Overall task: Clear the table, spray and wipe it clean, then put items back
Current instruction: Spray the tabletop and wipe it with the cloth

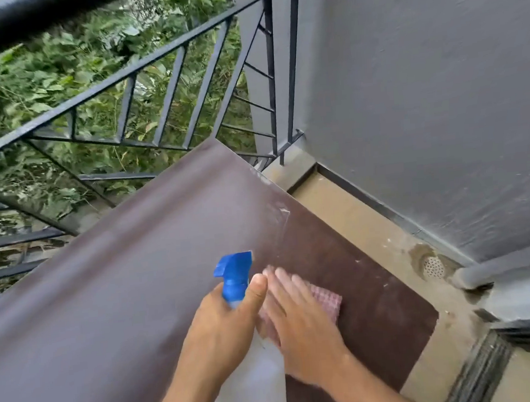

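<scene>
While the left hand (223, 328) grips the neck of a translucent white plastic spray bottle with a blue trigger head (235, 279), its fingers curled round it, the right hand (299, 325) presses flat, fingers straight, on a pink checked cloth (328, 300). Cloth and bottle sit over the near right part of the dark brown worktop (121, 291). A wet streak (279, 212) marks the worktop beyond the cloth. A black metal railing (160, 91) stands behind the worktop.

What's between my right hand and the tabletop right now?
A pink checked cloth lies under the flat right hand, pressed on the brown table; the head view shows it.
</scene>
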Tool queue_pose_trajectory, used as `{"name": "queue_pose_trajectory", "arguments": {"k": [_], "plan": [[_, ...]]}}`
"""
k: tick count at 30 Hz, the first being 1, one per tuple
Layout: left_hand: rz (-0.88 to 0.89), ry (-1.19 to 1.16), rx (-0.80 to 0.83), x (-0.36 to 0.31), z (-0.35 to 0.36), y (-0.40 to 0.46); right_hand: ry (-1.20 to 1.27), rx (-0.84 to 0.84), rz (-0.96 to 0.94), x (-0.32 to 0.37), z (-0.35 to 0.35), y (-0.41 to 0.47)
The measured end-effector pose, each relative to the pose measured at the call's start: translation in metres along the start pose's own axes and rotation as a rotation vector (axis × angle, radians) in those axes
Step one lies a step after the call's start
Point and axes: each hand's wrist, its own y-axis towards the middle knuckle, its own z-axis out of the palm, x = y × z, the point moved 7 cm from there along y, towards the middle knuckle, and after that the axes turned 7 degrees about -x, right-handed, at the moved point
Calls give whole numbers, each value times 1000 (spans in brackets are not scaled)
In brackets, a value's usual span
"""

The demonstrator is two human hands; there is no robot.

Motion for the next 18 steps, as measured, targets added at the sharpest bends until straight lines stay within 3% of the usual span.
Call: {"name": "queue_pose_trajectory", "arguments": {"k": [3, 6, 9, 15, 18], "plan": [[-3, -1, -10, -5, 5, 14, -155, -39, 35, -29, -21, 80], [17, 21, -7, -10, 12, 24, -273, 75, 50, -49, -23, 144], [32, 21, -7, -14, 15, 33, -317, 70, 85, -60, -25, 170], [1, -33, -80, -24, 13, 60, -276, -38, 30, -49, -26, 75], [-24, -33, -81, -35, 12, 83, -346, 14, -13, -54, -22, 31]]}}
